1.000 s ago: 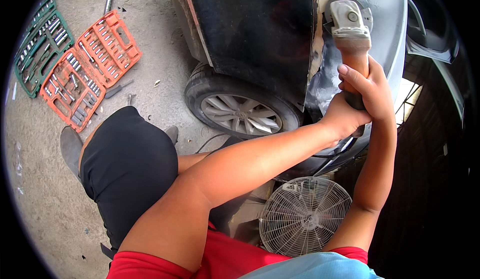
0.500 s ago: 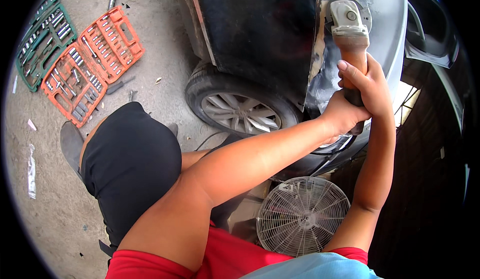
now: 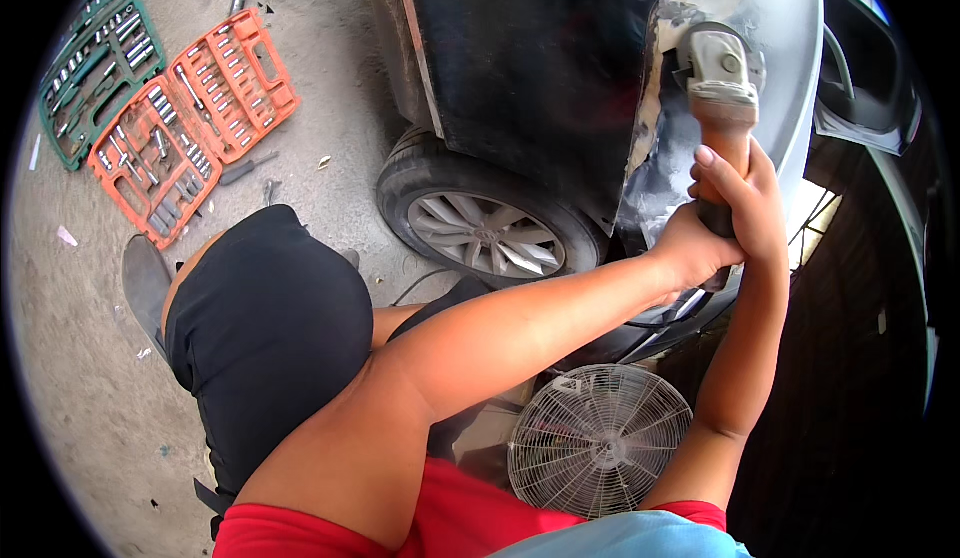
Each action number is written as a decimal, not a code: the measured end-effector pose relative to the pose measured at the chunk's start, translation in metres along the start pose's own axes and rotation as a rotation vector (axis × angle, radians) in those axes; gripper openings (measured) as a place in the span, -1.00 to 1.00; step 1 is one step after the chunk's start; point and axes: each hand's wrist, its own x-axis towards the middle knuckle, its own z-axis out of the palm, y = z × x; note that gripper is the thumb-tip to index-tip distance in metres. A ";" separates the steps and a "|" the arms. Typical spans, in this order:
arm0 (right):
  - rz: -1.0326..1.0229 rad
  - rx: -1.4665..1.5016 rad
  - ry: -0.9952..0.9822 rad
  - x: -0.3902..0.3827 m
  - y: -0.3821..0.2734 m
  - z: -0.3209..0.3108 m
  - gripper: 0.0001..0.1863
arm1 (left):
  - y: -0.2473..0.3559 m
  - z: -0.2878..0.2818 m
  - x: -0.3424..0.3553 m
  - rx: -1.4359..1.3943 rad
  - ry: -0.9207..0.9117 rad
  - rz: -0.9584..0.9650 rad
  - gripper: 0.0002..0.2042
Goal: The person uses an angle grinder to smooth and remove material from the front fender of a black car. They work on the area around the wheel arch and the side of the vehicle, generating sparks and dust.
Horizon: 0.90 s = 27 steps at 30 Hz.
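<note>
One green case (image 3: 135, 83) and one orange case (image 3: 284, 86) lie open at far left; then comes one wheel (image 3: 487, 233), then one fan (image 3: 570, 448), nearer. The left hand (image 3: 692, 246) wraps the near end of one grinder (image 3: 723, 118) — pointing far, long axis near to far, its head beyond both hands, over the grey car panel (image 3: 780, 33). The right hand (image 3: 756, 193) grips its middle.

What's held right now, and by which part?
An angle grinder, in both hands: right hand around the orange body, left hand around the dark rear section.
</note>
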 end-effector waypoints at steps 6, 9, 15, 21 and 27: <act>-0.002 -0.026 -0.047 0.001 -0.012 0.009 -0.43 | -0.007 -0.004 0.000 -0.043 0.014 0.088 -0.57; 0.013 -0.055 -0.137 0.004 -0.007 0.009 -0.40 | -0.014 -0.007 -0.001 -0.083 -0.001 -0.023 -0.61; -0.007 -0.057 -0.011 -0.004 0.000 0.009 -0.39 | -0.015 -0.007 0.001 -0.022 -0.017 -0.049 -0.62; -0.008 -0.135 -0.077 0.006 -0.007 0.011 -0.38 | -0.012 -0.010 0.001 -0.096 -0.028 0.010 -0.65; -0.017 -0.057 0.014 0.003 -0.001 0.005 -0.43 | -0.012 -0.004 0.006 -0.050 0.009 0.048 -0.71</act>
